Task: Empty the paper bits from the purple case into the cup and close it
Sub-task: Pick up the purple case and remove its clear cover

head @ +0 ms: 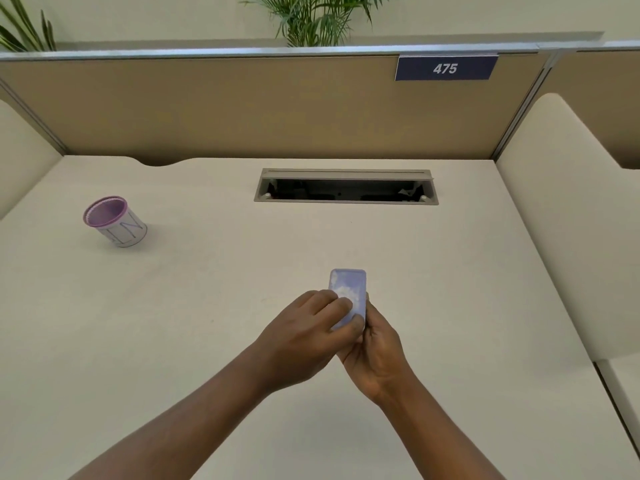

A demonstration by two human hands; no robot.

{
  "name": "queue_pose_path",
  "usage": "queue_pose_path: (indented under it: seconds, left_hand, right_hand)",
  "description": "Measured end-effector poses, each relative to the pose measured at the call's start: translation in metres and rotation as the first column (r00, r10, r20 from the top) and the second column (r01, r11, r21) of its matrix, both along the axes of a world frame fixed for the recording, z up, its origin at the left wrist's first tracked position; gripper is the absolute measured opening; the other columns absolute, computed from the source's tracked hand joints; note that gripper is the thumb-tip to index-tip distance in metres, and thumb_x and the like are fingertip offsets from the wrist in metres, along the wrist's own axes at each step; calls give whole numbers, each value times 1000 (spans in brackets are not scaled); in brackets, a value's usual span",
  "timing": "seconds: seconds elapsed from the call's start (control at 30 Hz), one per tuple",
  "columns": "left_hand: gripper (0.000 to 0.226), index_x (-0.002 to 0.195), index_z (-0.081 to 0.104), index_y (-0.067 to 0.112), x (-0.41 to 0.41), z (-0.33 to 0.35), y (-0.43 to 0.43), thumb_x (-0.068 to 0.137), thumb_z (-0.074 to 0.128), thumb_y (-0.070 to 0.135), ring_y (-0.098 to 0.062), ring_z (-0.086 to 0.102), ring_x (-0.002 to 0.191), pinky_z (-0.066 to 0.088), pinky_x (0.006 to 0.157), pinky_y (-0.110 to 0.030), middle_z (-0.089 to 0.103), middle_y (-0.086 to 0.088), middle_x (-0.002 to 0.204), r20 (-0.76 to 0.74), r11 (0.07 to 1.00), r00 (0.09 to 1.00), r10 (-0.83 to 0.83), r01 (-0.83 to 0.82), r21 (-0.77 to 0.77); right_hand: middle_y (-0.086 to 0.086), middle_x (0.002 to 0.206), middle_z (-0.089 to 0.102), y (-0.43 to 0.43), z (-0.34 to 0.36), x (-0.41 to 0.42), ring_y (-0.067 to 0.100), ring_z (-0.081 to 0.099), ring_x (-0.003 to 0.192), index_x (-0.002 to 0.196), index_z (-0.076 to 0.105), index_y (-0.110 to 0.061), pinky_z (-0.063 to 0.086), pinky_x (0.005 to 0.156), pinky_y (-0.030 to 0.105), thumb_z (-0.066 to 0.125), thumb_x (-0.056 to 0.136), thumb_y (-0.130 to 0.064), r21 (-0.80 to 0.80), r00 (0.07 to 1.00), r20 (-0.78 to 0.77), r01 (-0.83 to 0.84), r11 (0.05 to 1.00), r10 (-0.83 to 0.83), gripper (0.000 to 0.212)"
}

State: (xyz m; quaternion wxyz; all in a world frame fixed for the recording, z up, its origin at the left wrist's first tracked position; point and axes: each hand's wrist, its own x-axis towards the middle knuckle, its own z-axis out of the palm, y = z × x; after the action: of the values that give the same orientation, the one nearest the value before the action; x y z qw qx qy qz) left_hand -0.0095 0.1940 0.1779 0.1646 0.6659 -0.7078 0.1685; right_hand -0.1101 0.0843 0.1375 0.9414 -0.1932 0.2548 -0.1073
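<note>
You hold the case (348, 292) in both hands just below the centre of the frame, lifted over the table (214, 306). Your right hand (375, 355) cradles it from underneath and from the right, its fingers wrapped round the lower end, so the case stands tilted with its long side running up the frame and its upper half free of either hand. Your left hand (304, 337) comes in from the left, its fingers (341, 308) curled over the lower left part of the case and pressing on its front face; the thumb lies across the bottom end. Both sets of fingers are narrow, closed on the case.

The case is pale purple with rounded corners. White patches, the paper bits (344, 292), show on its face, most of them in the middle and along the upper left edge. You cannot tell from this view whether you see them through a clear lid or in an open tray, so whether the case is open or shut stays unclear.

The cup (114, 221) stands on the table at centre left of the frame, well apart from your hands. Its rim and inside are purple, its outer wall white with thin dark lines, and its mouth faces up.

A cable slot (346, 188) is set into the table above centre, and a blue sign (445, 68) reading 475 hangs on the partition (242, 109) at upper right.
</note>
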Motion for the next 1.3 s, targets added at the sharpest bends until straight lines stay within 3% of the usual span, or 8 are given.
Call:
queue_pose_path:
  seconds: [0.1, 0.27, 0.53, 0.8, 0.93, 1.07, 1.17, 1.3]
  left_hand:
    - [16, 110, 66, 9, -2, 5, -4, 98, 58, 15, -32, 61, 91, 53, 77, -43, 67, -14, 103, -45, 1000, 999, -7, 8, 26]
    - [79, 144, 44, 16, 15, 12, -5, 83, 68, 61, -23, 36, 145, 36, 116, -34, 36, -10, 160, -354, 939, 913, 204, -80, 336]
    - [76, 132, 49, 21, 23, 15, -15, 71, 82, 53, -15, 47, 122, 48, 97, -29, 45, 3, 135, -498, 938, 844, 200, -19, 345]
    - [85, 140, 41, 26, 17, 13, -24, 72, 76, 64, -14, 40, 127, 45, 100, -25, 37, 4, 140, -456, 940, 871, 181, -17, 341]
    - [80, 140, 44, 32, 15, 12, -27, 74, 78, 62, -13, 44, 123, 48, 97, -31, 41, 6, 134, -562, 941, 802, 202, 0, 338]
    - [69, 139, 47, 46, 16, 14, -29, 78, 78, 55, -13, 50, 127, 46, 97, -24, 51, 14, 131, -793, 957, 563, 232, 17, 291]
    - [55, 137, 55, 40, 19, 16, -34, 85, 65, 56, -13, 53, 132, 50, 98, -30, 58, 14, 138, -969, 972, 112, 222, 58, 229]
    - [77, 136, 60, 16, 30, 9, -37, 76, 70, 63, -34, 57, 127, 42, 107, -47, 62, -17, 139, -894, 998, -445, 49, -19, 63]
  right_hand:
    - [14, 101, 70, -2, 1, -3, 21, 70, 93, 134, 58, 1, 61, 81, 33, 47, 105, -35, -23, 999, 39, -20, 1000, 21, 47]
    - [11, 108, 71, -4, 1, -7, 23, 66, 90, 125, 70, -15, 58, 73, 34, 59, 92, -39, -107, 999, 10, -29, 994, 31, 43]
    - [7, 104, 72, -8, -7, -13, 22, 65, 89, 121, 73, -17, 51, 85, 41, 57, 98, -36, -112, 998, -60, -23, 993, 16, 34]
    - [11, 99, 69, -17, -10, -19, 24, 62, 86, 122, 71, -12, 51, 84, 42, 54, 102, -32, -75, 996, -94, -10, 997, 3, 33]
    - [12, 98, 70, -21, -8, -22, 25, 63, 81, 120, 72, -11, 54, 76, 39, 51, 104, -34, -71, 996, -85, -16, 997, 10, 35]
    - [14, 90, 72, -22, -3, -25, 24, 67, 70, 110, 77, -11, 59, 63, 36, 50, 101, -32, -102, 997, -76, -25, 994, 17, 36]
    - [19, 92, 68, -22, 0, -25, 29, 63, 69, 115, 72, -5, 59, 60, 36, 54, 95, -35, -63, 996, -92, -19, 998, 13, 41]
    - [20, 95, 66, -25, 0, -28, 30, 63, 69, 128, 63, -3, 59, 58, 35, 54, 91, -37, -38, 994, -111, -6, 999, 2, 51]
